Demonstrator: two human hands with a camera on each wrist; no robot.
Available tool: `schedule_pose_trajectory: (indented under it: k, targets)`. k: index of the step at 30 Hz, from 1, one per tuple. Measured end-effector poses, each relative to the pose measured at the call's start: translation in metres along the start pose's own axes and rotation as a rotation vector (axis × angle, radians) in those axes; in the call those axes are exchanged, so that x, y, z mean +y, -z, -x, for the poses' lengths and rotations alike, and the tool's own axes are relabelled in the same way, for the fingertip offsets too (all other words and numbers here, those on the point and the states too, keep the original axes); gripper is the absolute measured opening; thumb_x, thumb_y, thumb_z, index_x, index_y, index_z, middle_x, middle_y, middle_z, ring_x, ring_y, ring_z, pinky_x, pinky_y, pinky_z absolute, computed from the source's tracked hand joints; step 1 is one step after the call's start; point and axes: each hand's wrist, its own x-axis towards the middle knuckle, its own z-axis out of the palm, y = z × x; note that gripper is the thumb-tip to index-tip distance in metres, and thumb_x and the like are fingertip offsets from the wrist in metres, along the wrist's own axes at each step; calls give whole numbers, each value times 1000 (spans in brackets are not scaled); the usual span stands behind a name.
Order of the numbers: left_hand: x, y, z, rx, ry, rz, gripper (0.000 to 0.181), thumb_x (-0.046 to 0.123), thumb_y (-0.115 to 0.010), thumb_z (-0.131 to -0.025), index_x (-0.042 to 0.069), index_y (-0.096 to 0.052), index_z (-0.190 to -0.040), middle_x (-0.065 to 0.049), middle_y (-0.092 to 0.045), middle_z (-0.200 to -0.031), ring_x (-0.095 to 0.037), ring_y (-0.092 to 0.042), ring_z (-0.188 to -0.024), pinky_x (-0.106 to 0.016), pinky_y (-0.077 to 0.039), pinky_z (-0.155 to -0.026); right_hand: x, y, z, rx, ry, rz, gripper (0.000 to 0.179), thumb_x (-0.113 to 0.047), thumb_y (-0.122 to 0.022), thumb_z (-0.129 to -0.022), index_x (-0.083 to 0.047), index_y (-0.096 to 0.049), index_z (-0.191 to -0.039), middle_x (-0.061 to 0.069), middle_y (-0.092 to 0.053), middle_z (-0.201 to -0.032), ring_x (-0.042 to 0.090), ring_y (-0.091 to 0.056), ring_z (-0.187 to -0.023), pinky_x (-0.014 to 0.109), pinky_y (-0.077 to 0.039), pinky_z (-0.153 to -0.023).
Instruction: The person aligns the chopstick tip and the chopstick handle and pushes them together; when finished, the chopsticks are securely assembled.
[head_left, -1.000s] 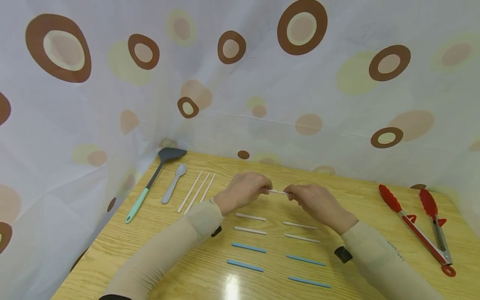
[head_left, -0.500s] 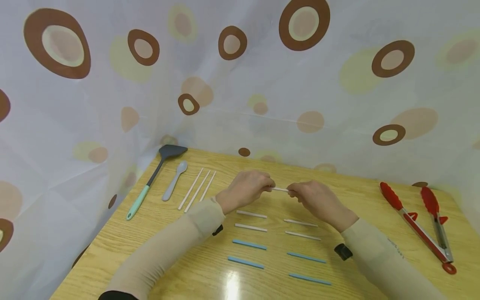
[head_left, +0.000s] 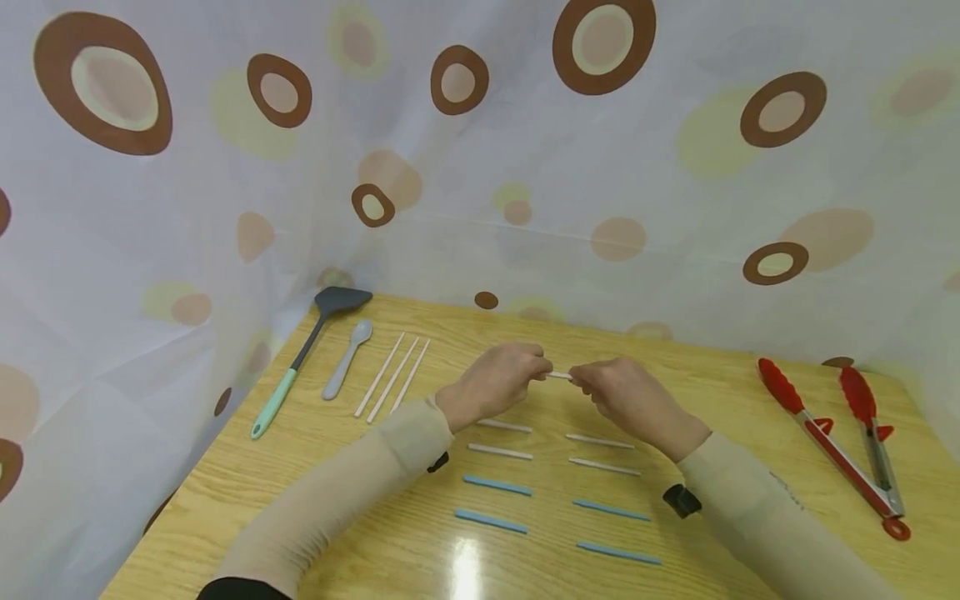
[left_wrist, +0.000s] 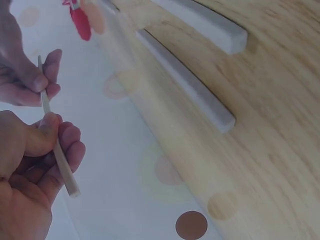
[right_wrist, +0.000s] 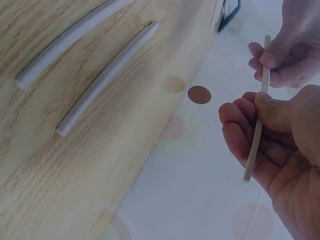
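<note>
Over the middle of the table, both hands pinch one thin white chopstick [head_left: 559,375] lying roughly crosswise. My left hand [head_left: 497,379] holds its left part between thumb and curled fingers, and the end sticks out past the palm in the left wrist view. The right part is pinched by my right hand [head_left: 633,402], its tip showing below the fingers in the right wrist view. A short bare stretch shows between the fingertips. Nearer to me lie short white sticks [head_left: 500,452] in two columns, with short blue sticks [head_left: 491,522] in front of them.
At the left lie three long white sticks [head_left: 392,379], a grey spoon [head_left: 347,360] and a dark turner [head_left: 307,343] with a mint handle. Red-tipped tongs [head_left: 847,458] lie spread at the right. A spotted curtain [head_left: 480,183] stands behind the wooden table [head_left: 675,375].
The hands have come slightly closer together, and the bare stretch of chopstick between them is shorter. A small joint seen mid-stick earlier no longer shows. The sticks on the table have stayed put.
</note>
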Motion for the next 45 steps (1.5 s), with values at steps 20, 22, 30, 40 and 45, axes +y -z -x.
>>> schedule_pose_trajectory:
  k: [20, 22, 30, 40, 45]
  targets:
    - [1, 4, 3, -41, 29, -35, 19, -2, -70, -91, 9, -76, -105, -1, -67, -95, -12, -65, -86, -15, -50, -74, -9, -5, -4, 21, -4, 72, 23, 13, -76, -79, -7, -66, -86, 4, -65, -73, 13, -57, -56, 25, -49, -54]
    - [2, 4, 2, -73, 57, -63, 17, 3, -69, -93, 11, -76, -106, 0, -69, -96, -11, -65, -87, -14, -50, -74, -10, -8, -3, 27, -11, 108, 21, 11, -76, -80, -5, -68, -89, 6, -67, -75, 12, -52, -51, 24, -46, -49]
    - [7, 3, 4, -117, 149, -161, 14, 21, -62, -100, 19, -75, -105, 4, -66, -92, -7, -61, -74, -15, -44, -51, -13, -11, -5, 5, -55, 222, 28, 12, -77, -77, -7, -72, -97, 6, -69, -80, 14, -48, -46, 24, -40, -43]
    - [-7, 2, 13, -209, 285, 21, 6, 15, -69, -96, 13, -73, -93, 2, -67, -88, -8, -59, -71, -19, -48, -60, -7, -10, -5, 89, -13, 323, 48, -4, -83, -80, -1, -64, -124, 15, -63, -122, 32, -61, -108, 44, -54, -83]
    - [-22, 6, 22, -231, 389, 191, 25, 3, -68, -93, 10, -60, -71, 1, -51, -64, -9, -40, -55, -24, -37, -54, -3, -12, 2, 71, -7, 288, 45, -6, -87, -75, -2, -67, -116, 14, -65, -115, 30, -64, -98, 40, -56, -72]
